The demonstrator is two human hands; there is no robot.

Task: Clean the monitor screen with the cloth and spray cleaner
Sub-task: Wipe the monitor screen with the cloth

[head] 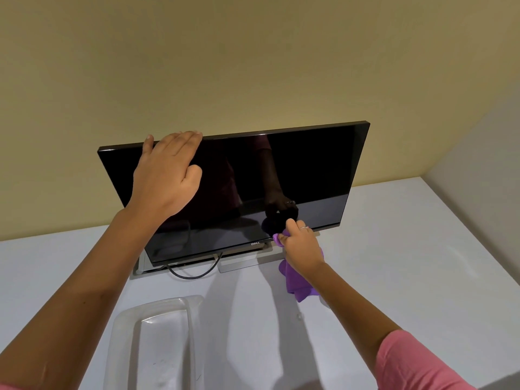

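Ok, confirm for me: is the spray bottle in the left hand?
No, the left hand rests bare on the monitor top edge.

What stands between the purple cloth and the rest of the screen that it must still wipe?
Only the left hand, which lies flat over the monitor's upper left part. The right hand presses the purple cloth at the bottom edge; the remaining glass is bare.

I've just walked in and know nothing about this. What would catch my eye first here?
A big dark monitor stands on a white table against a yellowish wall, its screen off and mirroring the person. The left hand rests on its top left edge, while the right hand presses a bright purple cloth against the screen's lower edge. A clear plastic tray sits nearer the camera.
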